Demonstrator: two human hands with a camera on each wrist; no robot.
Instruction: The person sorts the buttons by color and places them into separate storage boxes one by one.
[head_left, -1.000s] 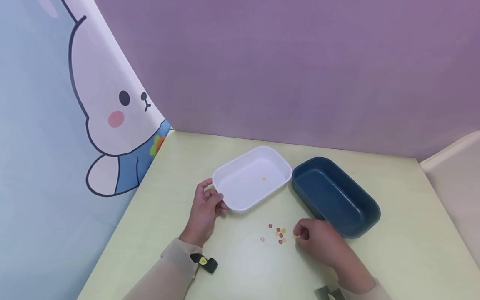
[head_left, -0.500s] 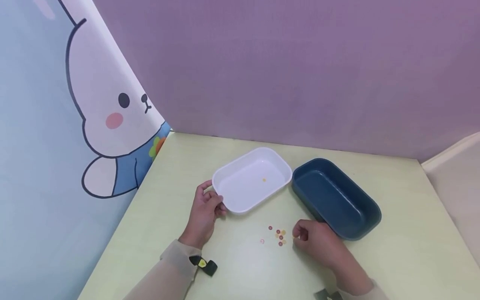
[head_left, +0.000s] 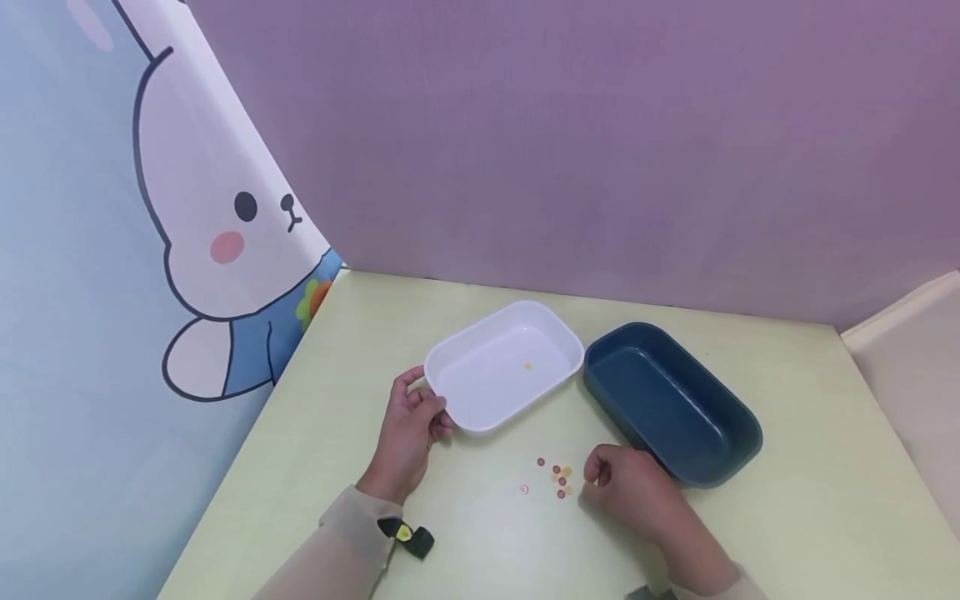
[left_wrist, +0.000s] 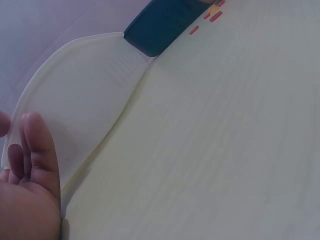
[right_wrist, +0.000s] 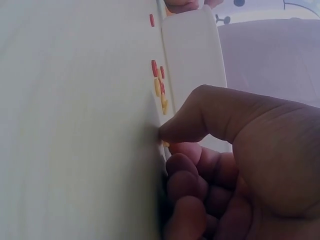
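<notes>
My left hand [head_left: 403, 433] holds the near-left corner of a white rectangular tray [head_left: 480, 392], thumb at the rim and other fingers along the outside. One small yellow disc [head_left: 528, 367] lies in that tray. My right hand [head_left: 633, 492] is low at the tabletop in front of the dark blue tray, thumb and index finger brought together. In the right wrist view a small yellow disc [right_wrist: 166, 143] shows between those fingertips; the head view hides it. Left of this hand, several small red discs [head_left: 561, 494] and yellow discs [head_left: 567, 472] lie in a loose cluster.
The dark blue tray [head_left: 675, 417] stands right of the white one, their corners close together. A paler red-and-white disc [head_left: 524, 490] lies left of the cluster. Behind the pale table [head_left: 480, 550] rises a purple wall [head_left: 600, 150]; a rabbit-printed panel [head_left: 90, 350] borders the left.
My right fingertips have shifted slightly left and toward me over the table, and the yellow at them has gone from the head view. My left hand keeps its hold on the white tray.
</notes>
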